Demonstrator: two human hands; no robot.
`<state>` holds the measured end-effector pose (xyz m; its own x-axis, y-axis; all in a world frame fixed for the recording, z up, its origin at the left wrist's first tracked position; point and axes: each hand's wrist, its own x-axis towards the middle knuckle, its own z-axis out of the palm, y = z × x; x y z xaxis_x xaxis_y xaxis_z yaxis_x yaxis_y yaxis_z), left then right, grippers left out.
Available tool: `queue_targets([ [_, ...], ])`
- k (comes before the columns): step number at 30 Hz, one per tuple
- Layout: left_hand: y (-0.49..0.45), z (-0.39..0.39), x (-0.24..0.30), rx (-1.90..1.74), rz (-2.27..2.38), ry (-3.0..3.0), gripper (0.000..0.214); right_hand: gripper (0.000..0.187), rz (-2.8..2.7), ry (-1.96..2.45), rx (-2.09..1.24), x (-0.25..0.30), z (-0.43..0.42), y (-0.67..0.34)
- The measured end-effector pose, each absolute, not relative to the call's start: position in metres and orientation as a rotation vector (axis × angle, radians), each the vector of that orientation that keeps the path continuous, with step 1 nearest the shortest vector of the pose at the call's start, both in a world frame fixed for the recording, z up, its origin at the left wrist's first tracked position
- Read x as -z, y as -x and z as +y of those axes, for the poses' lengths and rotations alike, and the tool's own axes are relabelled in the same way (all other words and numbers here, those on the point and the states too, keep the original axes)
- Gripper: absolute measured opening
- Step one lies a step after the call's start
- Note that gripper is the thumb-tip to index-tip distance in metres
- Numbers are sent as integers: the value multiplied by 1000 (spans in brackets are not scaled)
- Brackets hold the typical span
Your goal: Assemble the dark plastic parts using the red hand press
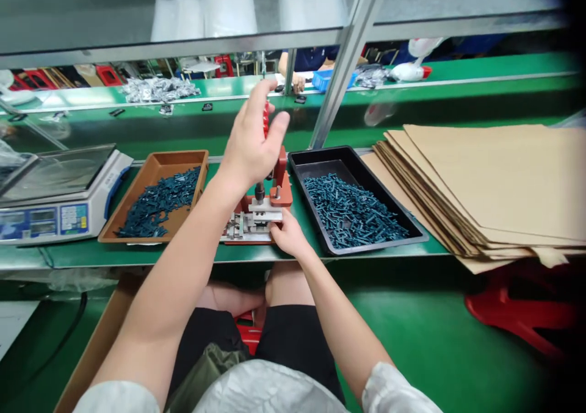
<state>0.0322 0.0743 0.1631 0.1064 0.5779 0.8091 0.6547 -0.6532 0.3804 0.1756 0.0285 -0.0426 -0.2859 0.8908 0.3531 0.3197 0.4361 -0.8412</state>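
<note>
My left hand [251,138] is raised and closed around the red lever handle [265,120] of a small bench press [280,187]. The press has a red frame and a metal die block [251,219]. My right hand [289,234] rests at the front right of that block, its fingertips against the metal. Whether those fingers hold a small part is hidden. To the left, a brown tray [155,172] holds dark teal plastic parts [158,202]. A black tray [320,160] on the right holds a heap of similar parts [350,211].
A digital scale [59,202] stands left on the green workbench [137,255]. A stack of flat cardboard sheets [485,181] lies right. An aluminium upright [350,59] rises behind the press. Beyond it, a co-worker's hand [298,82] reaches near a blue crate [325,80].
</note>
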Motion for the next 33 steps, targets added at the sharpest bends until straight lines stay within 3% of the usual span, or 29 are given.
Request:
queue_targets([
  [3, -22, 56, -147, 1621, -1320, 2225, 65, 35, -1815, 884, -730, 41, 23, -176],
  [7, 12, 9, -73, 1721, -1592, 1970, 63, 33, -1838, 823, -738, 41, 24, -178],
  [11, 46, -13, 11, 1371, -2055, 2086, 51, 38, -1874, 881, -778, 44, 27, -176],
  [15, 51, -14, 43, 1272, -2186, 2208, 38, 42, -1921, 949, -733, 46, 25, -171],
  [23, 46, -10, 42, 2020, -2444, 1662, 62, 31, -1893, 1036, -699, 51, 28, -160],
  [29, 46, -11, 51, 2596, -2258, 1639, 52, 29, -1921, 1096, -734, 56, 35, -161],
  [33, 43, -12, 47, 2655, -2310, 1554, 49, 32, -1987, 1215, -733, 54, 41, -164],
])
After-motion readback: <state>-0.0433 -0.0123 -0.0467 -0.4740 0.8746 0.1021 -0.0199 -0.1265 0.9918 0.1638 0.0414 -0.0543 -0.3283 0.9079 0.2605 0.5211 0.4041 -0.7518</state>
